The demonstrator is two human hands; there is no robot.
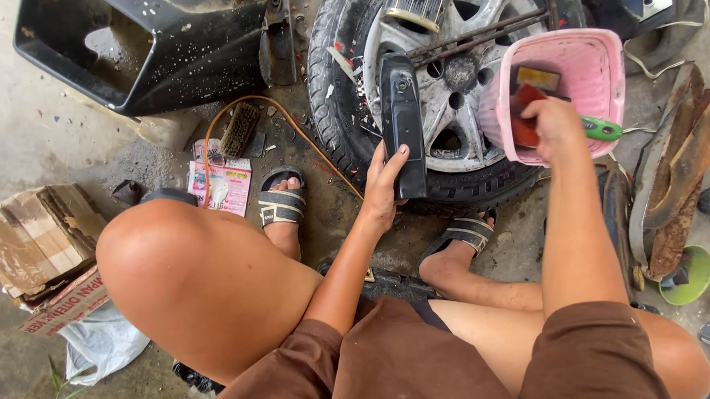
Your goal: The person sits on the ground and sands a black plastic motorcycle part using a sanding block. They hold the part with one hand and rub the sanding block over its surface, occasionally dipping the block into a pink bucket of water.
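Observation:
My left hand (383, 185) grips the lower end of a long black plastic part (402, 122) that stands against a car wheel with a silver rim (455, 108) lying on the floor. My right hand (554, 124) reaches into a pink plastic basket (592, 66) resting on the wheel, fingers closed around a red object (524, 127) inside it. A green-handled tool (601, 129) pokes out of the basket beside that hand. I sit low, knees apart, with both sandalled feet near the tyre.
A large black plastic panel (138, 38) lies at the top left. A brush (238, 129), an orange hose (294, 129) and a pink packet (221, 184) lie on the concrete. A torn cardboard box (34, 241) sits left; rusty metal strips (688, 158) and a green cup (691, 278) right.

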